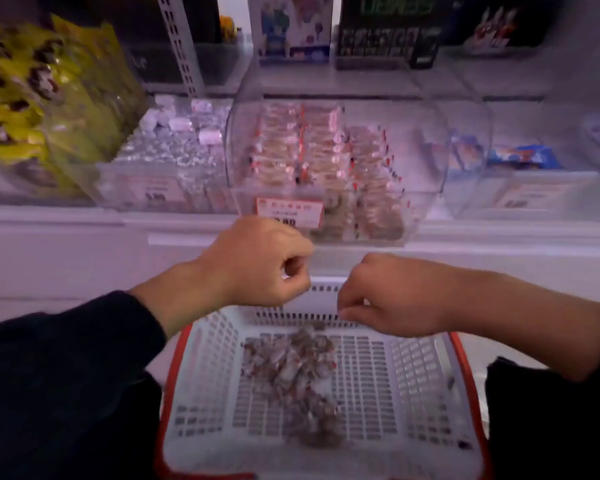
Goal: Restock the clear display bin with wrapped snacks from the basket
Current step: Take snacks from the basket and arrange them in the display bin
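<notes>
The clear display bin [426, 188] stands on the shelf straight ahead, holding rows of wrapped snacks [312, 147] behind a red-edged price label [289, 211]. Below it sits a white basket [208, 344] with a red rim, and a loose pile of wrapped snacks [291, 358] lies on its floor. My left hand [260, 261] hovers between basket and bin, curled into a loose fist. Blur hides whether anything is inside it. My right hand [388, 299] hangs over the basket's far rim, fingers curled down and pinched together, with nothing visible in them.
A clear bin of white wrapped sweets [174, 140] is left of the display bin, beside yellow snack bags [39, 98]. Another clear bin with blue packets [520, 157] is to the right. Boxed goods [295, 26] line the upper shelf.
</notes>
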A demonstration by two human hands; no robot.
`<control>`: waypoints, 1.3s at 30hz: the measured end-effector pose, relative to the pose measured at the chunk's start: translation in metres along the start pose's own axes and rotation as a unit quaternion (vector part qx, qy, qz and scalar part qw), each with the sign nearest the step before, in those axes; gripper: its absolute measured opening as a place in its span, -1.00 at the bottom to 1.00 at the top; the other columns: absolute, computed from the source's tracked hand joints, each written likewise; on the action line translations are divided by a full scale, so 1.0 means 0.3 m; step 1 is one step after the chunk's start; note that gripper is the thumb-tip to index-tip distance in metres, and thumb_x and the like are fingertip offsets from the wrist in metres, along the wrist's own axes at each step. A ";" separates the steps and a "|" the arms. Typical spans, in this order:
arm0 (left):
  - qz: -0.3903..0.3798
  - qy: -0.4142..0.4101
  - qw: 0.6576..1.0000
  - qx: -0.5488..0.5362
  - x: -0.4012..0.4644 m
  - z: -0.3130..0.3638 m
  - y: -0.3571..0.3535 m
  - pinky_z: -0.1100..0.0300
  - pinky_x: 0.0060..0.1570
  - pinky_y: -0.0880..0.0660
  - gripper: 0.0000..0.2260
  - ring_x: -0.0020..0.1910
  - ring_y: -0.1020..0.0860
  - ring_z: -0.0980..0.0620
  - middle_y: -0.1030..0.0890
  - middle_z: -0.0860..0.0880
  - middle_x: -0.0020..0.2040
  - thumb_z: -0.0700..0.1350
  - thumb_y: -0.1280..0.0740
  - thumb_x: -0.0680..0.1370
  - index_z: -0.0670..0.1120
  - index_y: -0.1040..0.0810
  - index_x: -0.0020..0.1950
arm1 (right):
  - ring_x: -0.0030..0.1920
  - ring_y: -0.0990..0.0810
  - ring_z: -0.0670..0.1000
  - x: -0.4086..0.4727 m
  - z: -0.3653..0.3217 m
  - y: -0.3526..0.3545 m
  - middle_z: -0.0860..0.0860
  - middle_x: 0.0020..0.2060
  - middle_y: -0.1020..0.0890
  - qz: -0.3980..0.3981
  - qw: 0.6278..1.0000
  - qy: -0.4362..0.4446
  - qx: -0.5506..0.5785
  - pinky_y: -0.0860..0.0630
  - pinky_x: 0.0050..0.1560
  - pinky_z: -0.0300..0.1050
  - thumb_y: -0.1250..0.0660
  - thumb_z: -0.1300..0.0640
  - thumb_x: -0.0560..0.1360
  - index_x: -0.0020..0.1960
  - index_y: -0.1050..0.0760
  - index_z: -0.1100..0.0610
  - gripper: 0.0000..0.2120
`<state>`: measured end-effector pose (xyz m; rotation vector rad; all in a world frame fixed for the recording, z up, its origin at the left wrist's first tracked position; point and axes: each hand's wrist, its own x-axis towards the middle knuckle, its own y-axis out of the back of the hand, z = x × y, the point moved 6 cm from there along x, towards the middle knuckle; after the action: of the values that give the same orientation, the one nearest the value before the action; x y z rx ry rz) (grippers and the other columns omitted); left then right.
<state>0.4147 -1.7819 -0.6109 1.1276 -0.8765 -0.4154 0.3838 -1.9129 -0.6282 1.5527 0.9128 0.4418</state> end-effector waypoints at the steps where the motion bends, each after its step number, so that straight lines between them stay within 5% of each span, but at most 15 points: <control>1: -0.139 0.031 0.990 0.017 -0.050 -0.009 -0.124 0.12 -0.36 -0.40 -0.82 -0.38 -0.44 0.01 -0.46 0.05 -0.41 -0.09 -0.34 0.40 -0.04 -0.41 -0.37 | -0.09 -0.60 0.05 0.007 -0.013 -0.145 0.04 -0.10 -0.69 -0.105 0.994 -0.009 -0.005 -0.49 -0.04 -0.05 -0.25 0.03 0.58 -0.04 -0.63 0.13 -0.77; 4: -0.509 0.161 0.846 0.015 -0.291 -0.031 -0.444 0.00 -0.04 -0.55 -0.74 -0.08 -0.59 -0.14 -0.64 -0.09 -0.07 0.10 -0.35 0.54 -0.10 -0.61 -0.06 | 0.26 -0.51 0.14 -0.016 0.020 -0.565 0.11 0.31 -0.52 -0.328 0.940 -0.093 0.010 -0.47 0.24 -0.01 -0.30 -0.09 0.58 0.38 -0.46 0.14 -0.54; 7: -0.606 0.311 0.732 -0.031 -0.512 -0.002 -0.611 0.03 0.07 -0.50 -0.41 0.16 -0.53 -0.14 -0.48 -0.13 0.35 0.27 -0.32 0.54 -0.12 -0.45 0.39 | 0.01 -0.62 0.13 -0.036 0.081 -0.867 0.12 0.16 -0.57 -0.374 0.898 -0.205 0.111 -0.63 -0.01 0.05 -0.41 -0.25 0.46 0.29 -0.45 0.23 -0.36; 10: -0.576 0.424 0.683 -0.151 -0.658 0.069 -0.739 0.08 0.18 -0.44 -0.30 0.39 -0.42 -0.16 -0.26 -0.12 0.56 0.23 -0.27 0.59 -0.11 -0.16 0.60 | -0.29 -0.53 0.01 -0.049 0.089 -1.085 0.04 -0.11 -0.55 -0.353 0.850 -0.311 0.238 -0.49 -0.45 -0.17 -0.49 -0.26 0.37 0.06 -0.44 0.17 -0.44; 13: -0.532 0.513 0.633 -0.232 -0.751 0.103 -0.835 0.07 0.36 -0.37 -0.28 0.48 -0.34 -0.15 -0.21 -0.12 0.59 0.20 -0.25 0.62 -0.10 -0.04 0.63 | 0.08 -0.54 0.08 -0.023 0.065 -1.235 0.07 0.23 -0.47 -0.290 0.800 -0.375 0.368 -0.55 -0.13 -0.09 -0.55 -0.20 0.32 0.38 -0.31 0.13 -0.20; 16: -0.466 0.578 0.595 -0.309 -0.765 0.111 -0.919 0.09 0.31 -0.42 -0.37 0.41 -0.41 -0.16 -0.30 -0.13 0.54 0.17 -0.23 0.64 -0.14 -0.18 0.59 | 0.04 -0.51 0.03 0.044 0.055 -1.305 0.01 0.08 -0.49 -0.218 0.787 -0.395 0.422 -0.50 0.00 -0.02 -0.55 -0.24 0.28 0.24 -0.26 0.05 -0.26; 19: -0.387 0.637 0.555 -0.368 -0.766 0.112 -1.017 0.06 0.15 -0.51 -0.54 0.23 -0.53 -0.16 -0.47 -0.18 0.36 0.02 -0.18 0.69 -0.21 -0.32 0.50 | 0.00 -0.42 0.01 0.077 0.084 -1.348 0.07 0.03 -0.47 -0.149 0.751 -0.455 0.456 -0.41 0.06 -0.09 -0.54 -0.09 0.38 0.29 -0.26 0.17 -0.32; 21: -0.332 0.679 0.507 -0.415 -0.786 0.112 -1.089 0.07 0.04 -0.56 -0.58 0.14 -0.58 -0.15 -0.55 -0.20 0.26 -0.09 -0.17 0.69 -0.28 -0.31 0.49 | -0.06 -0.53 0.02 0.080 0.099 -1.369 0.04 -0.18 -0.53 -0.142 0.757 -0.452 0.450 -0.44 -0.19 -0.27 -0.49 0.00 0.45 0.06 -0.47 0.17 -0.66; 23: -0.310 0.698 0.481 -0.431 -0.804 0.107 -1.139 0.02 0.08 -0.56 -0.60 0.15 -0.60 -0.21 -0.57 -0.26 0.24 -0.09 -0.20 0.68 -0.29 -0.36 0.45 | -0.17 -0.58 0.06 0.067 0.110 -1.383 0.09 -0.32 -0.57 -0.141 0.742 -0.462 0.464 -0.48 -0.31 -0.31 -0.48 0.01 0.47 -0.14 -0.57 0.22 -0.73; 25: -0.292 0.703 0.465 -0.451 -0.809 0.103 -1.166 0.01 -0.01 -0.52 -0.68 -0.08 -0.60 -0.19 -0.59 -0.27 -0.01 -0.09 -0.21 0.68 -0.31 -0.47 0.29 | -0.17 -0.63 0.15 0.053 0.121 -1.405 0.21 -0.21 -0.62 -0.130 0.692 -0.485 0.519 -0.61 -0.15 -0.07 -0.50 0.05 0.46 -0.06 -0.62 0.33 -0.69; 28: -0.270 0.717 0.454 -0.455 -0.818 0.091 -1.192 -0.03 -0.04 -0.58 -0.77 -0.14 -0.56 -0.14 -0.57 -0.28 -0.09 -0.13 -0.23 0.67 -0.30 -0.50 0.14 | -0.28 -0.63 0.04 0.059 0.112 -1.397 0.15 -0.22 -0.61 -0.091 0.602 -0.498 0.618 -0.64 -0.31 -0.12 -0.53 0.18 0.43 -0.10 -0.59 0.26 -0.82; 30: -0.249 0.724 0.436 -0.473 -0.834 0.089 -1.211 -0.12 0.07 -0.60 -0.82 -0.03 -0.65 -0.17 -0.65 -0.30 0.01 -0.15 -0.26 0.66 -0.28 -0.50 0.06 | -0.24 -0.66 0.02 0.067 0.118 -1.389 0.12 -0.19 -0.64 -0.072 0.590 -0.489 0.638 -0.66 -0.31 -0.13 -0.54 0.20 0.42 -0.16 -0.54 0.21 -0.82; 33: -0.201 0.734 0.356 -0.542 -0.835 0.104 -1.200 0.09 -0.33 -0.64 -0.88 -0.41 -0.66 0.01 -0.68 -0.11 -0.36 -0.21 -0.33 0.62 -0.20 -0.52 -0.09 | -0.30 -0.68 0.02 0.076 0.128 -1.365 0.14 -0.20 -0.66 -0.052 0.584 -0.472 0.658 -0.63 -0.37 -0.13 -0.52 0.24 0.43 -0.20 -0.48 0.22 -0.80; 39: -0.200 0.714 0.370 -0.560 -0.827 0.102 -1.171 0.27 -0.49 -0.53 -0.87 -0.51 -0.61 0.08 -0.62 -0.07 -0.46 -0.30 -0.46 0.51 -0.22 -0.51 -0.15 | -0.22 -0.64 0.14 0.067 0.138 -1.345 0.20 -0.20 -0.58 -0.042 0.608 -0.458 0.647 -0.68 -0.20 0.01 -0.52 0.20 0.44 -0.21 -0.47 0.22 -0.78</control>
<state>0.2857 -1.7708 -1.0222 -0.0161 1.2536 -0.1582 0.3057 -1.9369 -1.0260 2.5324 0.3393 -1.3769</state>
